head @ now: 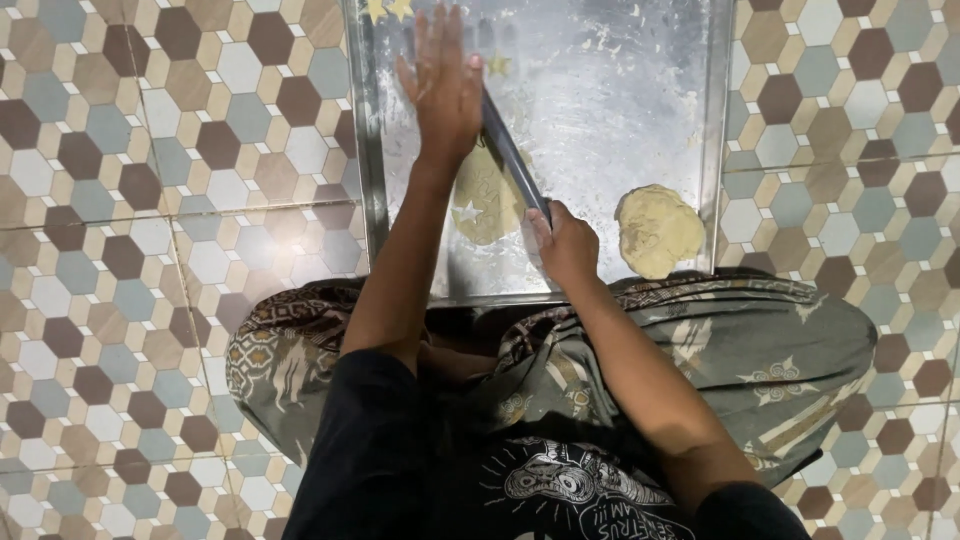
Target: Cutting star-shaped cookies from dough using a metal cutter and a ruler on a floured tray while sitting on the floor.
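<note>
No boxes, bags, labels, signs or screens anywhere here; none on the tray, none on the floor.

Your left hand [443,85] covers the upper end of the rolling pin [515,160], and your right hand [563,243] hides its lower end, so you see only the middle stretch. The pin and your left forearm also hide part of the flattened dough [487,200]. The metal tray [600,110] is cut off by the top edge, its near rim slips behind your knees, and the small star shapes [388,10] at the top are partly cropped.
</note>
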